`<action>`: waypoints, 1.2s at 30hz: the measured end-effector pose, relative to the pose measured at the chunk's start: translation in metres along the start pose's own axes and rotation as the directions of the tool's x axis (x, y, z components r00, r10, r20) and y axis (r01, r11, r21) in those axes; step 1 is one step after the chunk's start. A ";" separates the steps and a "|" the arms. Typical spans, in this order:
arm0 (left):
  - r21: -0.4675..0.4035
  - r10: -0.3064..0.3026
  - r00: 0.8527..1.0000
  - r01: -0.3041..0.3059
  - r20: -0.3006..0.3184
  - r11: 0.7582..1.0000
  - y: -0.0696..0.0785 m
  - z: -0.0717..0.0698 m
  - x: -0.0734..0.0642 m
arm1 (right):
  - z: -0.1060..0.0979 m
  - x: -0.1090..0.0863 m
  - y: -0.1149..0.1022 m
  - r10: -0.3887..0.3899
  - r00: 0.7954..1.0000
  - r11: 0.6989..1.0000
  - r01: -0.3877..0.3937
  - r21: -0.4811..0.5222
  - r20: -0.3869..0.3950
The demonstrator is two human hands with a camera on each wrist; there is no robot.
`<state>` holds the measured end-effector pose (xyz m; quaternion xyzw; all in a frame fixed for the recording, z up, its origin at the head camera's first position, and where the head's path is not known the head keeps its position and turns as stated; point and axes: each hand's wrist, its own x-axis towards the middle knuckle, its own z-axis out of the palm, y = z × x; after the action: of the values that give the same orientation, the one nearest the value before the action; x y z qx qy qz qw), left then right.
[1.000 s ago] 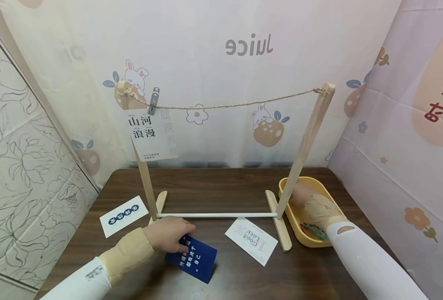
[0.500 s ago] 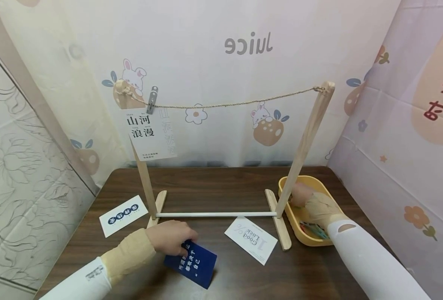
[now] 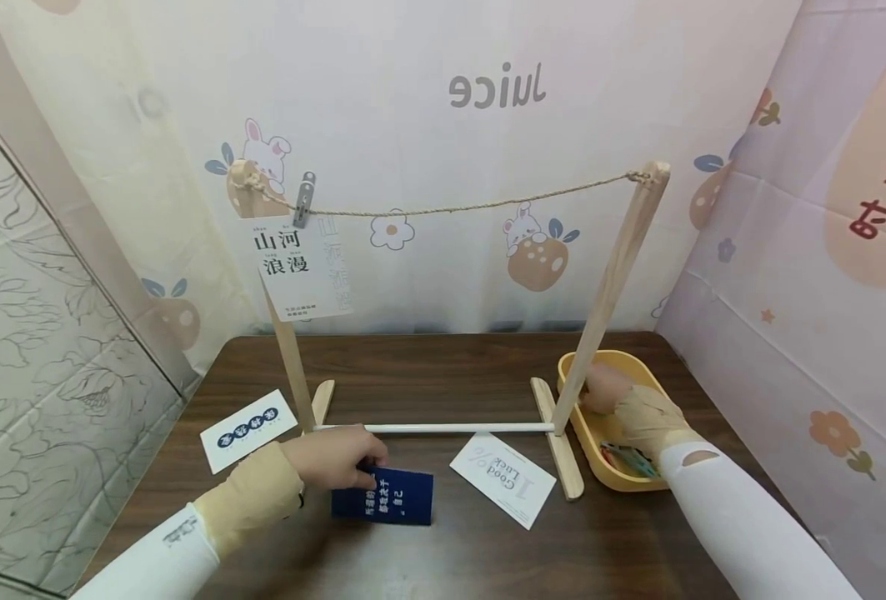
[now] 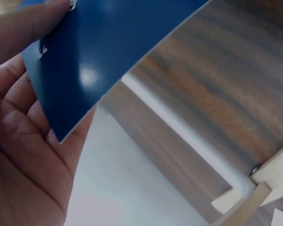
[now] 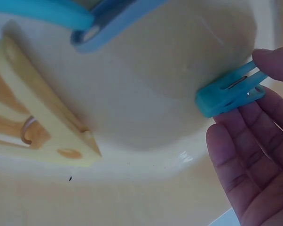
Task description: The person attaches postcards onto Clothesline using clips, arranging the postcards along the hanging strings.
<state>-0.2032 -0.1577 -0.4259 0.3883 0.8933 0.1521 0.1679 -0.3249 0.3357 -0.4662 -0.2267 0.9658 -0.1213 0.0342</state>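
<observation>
My left hand [image 3: 332, 458] pinches a dark blue card [image 3: 405, 498] with white writing, thumb on its face, just over the near part of the table. In the left wrist view the card [image 4: 99, 52] lies between the thumb and the other fingers. My right hand [image 3: 608, 388] is inside the yellow basket [image 3: 613, 481] at the right. There, in the right wrist view, a teal clothespin [image 5: 231, 92] is held between the thumb and fingers. Other clips lie about it: a cream yellow one [image 5: 52, 113] and a blue one [image 5: 108, 23].
A wooden stand with a white crossbar [image 3: 450, 428] carries a sagging rope [image 3: 443, 212]. A grey clip [image 3: 304, 200] holds a white card [image 3: 300, 287] on the rope's left end. Two more white cards, one left [image 3: 249, 431] and one "Good Luck" [image 3: 504, 479], lie on the table.
The blue card has swung in my left hand, its lower edge now nearly level and its face tilted. My right hand stays in the basket, shifting only slightly.
</observation>
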 end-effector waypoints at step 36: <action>-0.210 -0.038 0.889 -0.066 -0.457 0.976 -0.010 -0.056 -0.006 | -0.038 -0.015 0.001 0.115 0.993 0.986 -0.114 0.122 -0.004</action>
<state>-0.2291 -0.1771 -0.3788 0.3268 0.8824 0.3383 -0.0069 -0.3167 0.3521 -0.4292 -0.1677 0.9682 -0.1788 0.0493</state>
